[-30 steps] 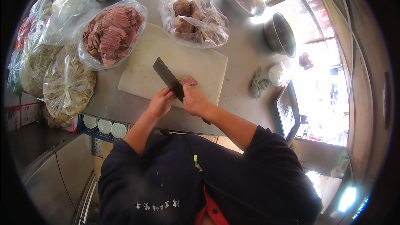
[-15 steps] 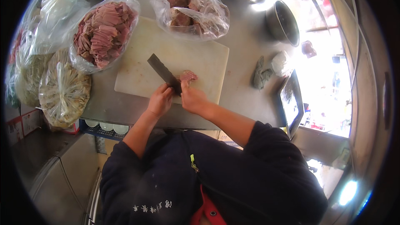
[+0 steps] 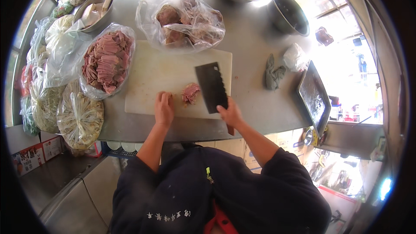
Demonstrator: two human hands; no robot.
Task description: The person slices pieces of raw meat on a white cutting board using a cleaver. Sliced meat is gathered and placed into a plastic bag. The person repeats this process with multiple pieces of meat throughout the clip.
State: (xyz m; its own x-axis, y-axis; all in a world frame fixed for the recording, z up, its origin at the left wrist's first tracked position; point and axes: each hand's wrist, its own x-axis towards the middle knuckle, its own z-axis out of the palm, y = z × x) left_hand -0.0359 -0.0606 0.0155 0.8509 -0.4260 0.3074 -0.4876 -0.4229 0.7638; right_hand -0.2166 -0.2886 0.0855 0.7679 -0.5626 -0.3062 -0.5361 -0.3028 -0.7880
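Observation:
My right hand is wrapped round the wooden handle of a dark, broad-bladed cleaver, raised with its flat face showing over the right part of a white cutting board. Left of the blade, a small heap of chopped pink meat lies on the board. My left hand rests near the board's front edge, left of that heap, with fingers curled together. Something small and brown shows by its fingertips, too little of it to name. Beside the board stands an open plastic bag of sliced pink meat.
A clear bag of whole meat chunks overlaps the board's far edge. Knotted food bags crowd the left side. Metal bowls stand at the back. A grey cloth, a white plastic bag and a dark tray are at right.
My hands have moved apart. The cleaver has swung right, away from the meat heap, and now shows its broad face. My left hand is left of the heap. The view has shifted slightly.

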